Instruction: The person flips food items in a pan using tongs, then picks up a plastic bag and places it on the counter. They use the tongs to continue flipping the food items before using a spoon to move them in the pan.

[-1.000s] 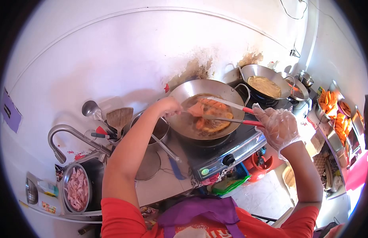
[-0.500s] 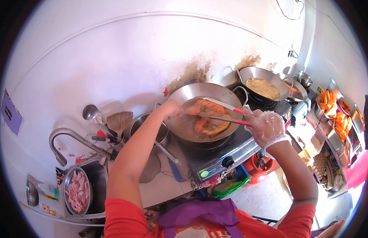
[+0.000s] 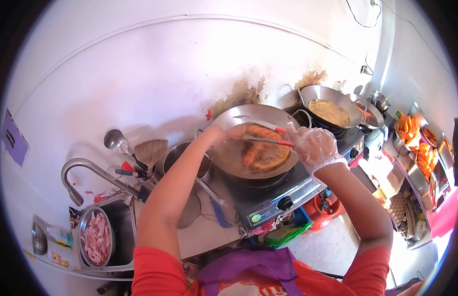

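Head cam, looking down on the cook station.

- Right hand (image 3: 314, 146): in a clear disposable glove, at 3 o'clock of the wok (image 3: 228, 119). Fingers are closed around the red grips of the tongs (image 3: 281, 130). Firm hold, tong arms spread apart, tips pointing toward 9 o'clock over the oil.
- Left hand (image 3: 217, 133): bare, at the wok's 9 o'clock rim. Fingers are curled and touching an orange piece (image 3: 237, 132) just above the oil. I cannot tell whether it's pinched or only steadied. The lower tong tip is just beside that piece.
- Fried pieces (image 3: 262, 154): golden-orange, lying in oil in the middle of the wok, toward 4 o'clock, below the tongs.
- The wok sits on a gas stove (image 3: 288, 190) with a black knob on the front panel.
- Second wok (image 3: 329, 109): at 2 o'clock of the first, on the next burner, holding something pale yellow.
- Pot (image 3: 183, 154): just beside the wok at 8 o'clock, partly hidden by my left forearm.
- Ladle (image 3: 113, 140) and wooden spatula (image 3: 151, 148): standing upright together, further out at 9 o'clock.
- Faucet (image 3: 86, 169): at frame 8 o'clock. A bowl of raw meat slices (image 3: 95, 237) sits in the sink below it.
- Red gas cylinder (image 3: 322, 203): under the stove's right end.
- Trays of orange food (image 3: 410, 127): frame 3 o'clock, well apart from the hands.
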Demonstrator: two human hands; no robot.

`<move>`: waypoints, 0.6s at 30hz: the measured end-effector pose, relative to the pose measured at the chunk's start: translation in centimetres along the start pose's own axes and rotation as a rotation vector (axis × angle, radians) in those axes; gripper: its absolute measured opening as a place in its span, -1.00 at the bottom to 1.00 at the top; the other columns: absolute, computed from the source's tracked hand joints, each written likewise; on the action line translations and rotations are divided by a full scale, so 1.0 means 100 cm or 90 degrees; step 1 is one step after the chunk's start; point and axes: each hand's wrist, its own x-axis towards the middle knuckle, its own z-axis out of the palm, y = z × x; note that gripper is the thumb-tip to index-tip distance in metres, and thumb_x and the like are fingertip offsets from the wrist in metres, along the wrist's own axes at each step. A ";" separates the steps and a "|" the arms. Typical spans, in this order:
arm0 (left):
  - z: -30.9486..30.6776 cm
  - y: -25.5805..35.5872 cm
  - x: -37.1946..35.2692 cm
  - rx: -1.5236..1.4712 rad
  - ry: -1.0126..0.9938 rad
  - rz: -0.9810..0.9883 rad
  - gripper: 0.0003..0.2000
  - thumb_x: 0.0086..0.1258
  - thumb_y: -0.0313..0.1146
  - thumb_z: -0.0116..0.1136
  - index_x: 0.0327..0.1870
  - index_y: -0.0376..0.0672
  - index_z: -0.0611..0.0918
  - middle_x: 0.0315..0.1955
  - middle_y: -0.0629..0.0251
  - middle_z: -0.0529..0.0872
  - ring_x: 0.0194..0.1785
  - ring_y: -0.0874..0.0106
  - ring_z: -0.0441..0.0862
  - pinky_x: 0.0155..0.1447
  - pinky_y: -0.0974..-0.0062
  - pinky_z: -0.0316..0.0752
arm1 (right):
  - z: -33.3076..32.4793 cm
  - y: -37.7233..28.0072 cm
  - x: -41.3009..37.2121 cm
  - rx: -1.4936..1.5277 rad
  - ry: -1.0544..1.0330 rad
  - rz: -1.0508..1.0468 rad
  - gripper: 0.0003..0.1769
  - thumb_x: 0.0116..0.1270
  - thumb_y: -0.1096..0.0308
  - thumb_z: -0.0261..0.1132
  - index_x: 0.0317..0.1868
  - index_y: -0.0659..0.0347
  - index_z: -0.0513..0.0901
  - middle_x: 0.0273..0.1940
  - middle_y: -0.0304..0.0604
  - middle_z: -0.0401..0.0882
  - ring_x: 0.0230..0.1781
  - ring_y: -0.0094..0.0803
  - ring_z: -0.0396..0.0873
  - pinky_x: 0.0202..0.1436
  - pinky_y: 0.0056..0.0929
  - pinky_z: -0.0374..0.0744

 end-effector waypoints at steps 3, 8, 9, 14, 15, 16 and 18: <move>0.004 0.007 -0.003 -0.039 0.032 0.015 -0.77 0.41 -0.30 0.08 -0.42 -0.24 0.64 -0.70 0.33 0.51 -0.72 0.50 0.35 -0.64 0.46 0.18 | 0.010 -0.001 0.008 0.014 0.000 0.019 -0.49 0.26 0.40 0.23 0.25 0.23 0.46 -0.24 -0.07 0.62 -0.29 -0.15 0.65 -0.25 -0.19 0.59; 0.005 -0.002 0.010 0.089 0.024 0.099 -0.77 0.40 -0.33 0.08 -0.42 -0.27 0.64 -0.70 0.29 0.53 -0.71 0.47 0.39 -0.62 0.43 0.24 | 0.005 -0.004 0.019 0.022 -0.081 0.019 -0.38 0.22 0.47 0.23 0.32 0.35 0.35 -0.11 0.02 0.63 -0.14 -0.15 0.65 -0.11 -0.23 0.59; 0.007 -0.003 0.009 0.057 0.034 0.089 -0.77 0.39 -0.34 0.07 -0.42 -0.27 0.65 -0.69 0.29 0.55 -0.71 0.47 0.40 -0.61 0.43 0.25 | 0.000 -0.005 0.022 0.029 -0.134 0.024 -0.32 0.20 0.51 0.23 0.36 0.41 0.30 -0.05 0.06 0.63 -0.08 -0.15 0.65 -0.05 -0.25 0.58; 0.008 -0.001 0.004 0.024 0.050 0.096 -0.80 0.36 -0.39 0.06 -0.39 -0.28 0.68 -0.68 0.28 0.56 -0.71 0.45 0.42 -0.61 0.42 0.27 | 0.017 -0.011 0.025 0.026 -0.035 0.023 -0.44 0.22 0.50 0.20 0.27 0.31 0.41 -0.18 -0.01 0.65 -0.21 -0.15 0.67 -0.18 -0.22 0.60; 0.007 0.002 -0.001 0.009 0.053 0.086 -0.80 0.36 -0.39 0.06 -0.39 -0.28 0.68 -0.68 0.27 0.57 -0.70 0.44 0.43 -0.61 0.42 0.28 | 0.025 -0.012 0.026 0.021 -0.005 0.024 -0.46 0.22 0.49 0.19 0.26 0.26 0.44 -0.21 -0.04 0.65 -0.26 -0.16 0.67 -0.22 -0.21 0.60; 0.006 0.006 -0.005 -0.014 0.058 0.085 -0.81 0.35 -0.39 0.06 -0.38 -0.27 0.69 -0.66 0.26 0.58 -0.69 0.43 0.45 -0.59 0.41 0.30 | 0.030 -0.013 0.028 0.024 0.007 0.022 -0.46 0.22 0.49 0.19 0.26 0.26 0.43 -0.21 -0.04 0.65 -0.26 -0.16 0.67 -0.22 -0.21 0.60; 0.000 0.026 -0.036 -0.068 0.074 0.093 -0.82 0.33 -0.40 0.07 -0.37 -0.26 0.70 -0.64 0.23 0.62 -0.65 0.39 0.51 -0.53 0.37 0.38 | 0.035 -0.014 0.030 0.029 0.034 0.017 -0.45 0.21 0.47 0.19 0.26 0.28 0.43 -0.21 -0.04 0.65 -0.26 -0.16 0.67 -0.22 -0.21 0.60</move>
